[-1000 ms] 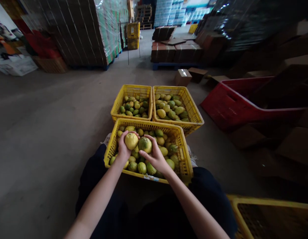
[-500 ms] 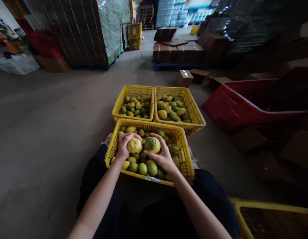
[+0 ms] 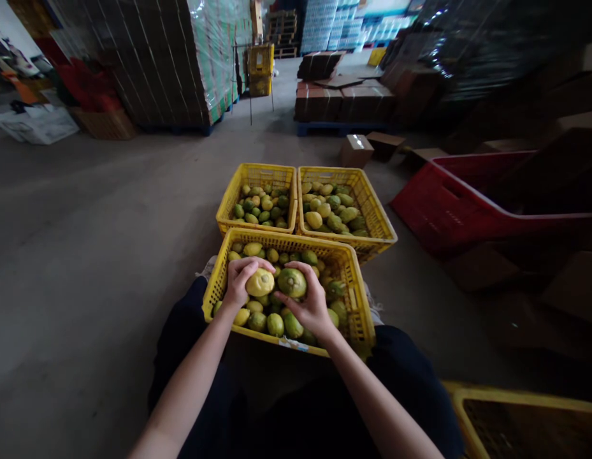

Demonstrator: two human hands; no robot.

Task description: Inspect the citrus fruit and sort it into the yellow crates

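Note:
My left hand (image 3: 239, 278) is closed around a yellow lemon (image 3: 260, 282). Close beside it, my right hand (image 3: 312, 299) grips a greener, rounder lemon (image 3: 292, 282), its blunt end turned up toward me. Both fruits are held above the near yellow crate (image 3: 357, 306), apart from each other. In that crate lie many green and yellow lemons (image 3: 275, 325), some hidden under my hands. Just beyond stand two more yellow crates, the left one (image 3: 223, 207) with small, mostly green lemons and the right one (image 3: 379, 213) with larger, yellower ones.
A red crate (image 3: 420, 207) stands at the right, among cardboard pieces. Another yellow crate (image 3: 529, 396) is at the lower right. Farther off are a small carton (image 3: 357, 152), flat cardboard stacks on a blue pallet (image 3: 324, 127) and wrapped pallet loads (image 3: 162, 64).
The green lemon in my right hand has turned slightly, and the right fingers have shifted around it. My left hand keeps its hold on the yellow one, almost unmoved.

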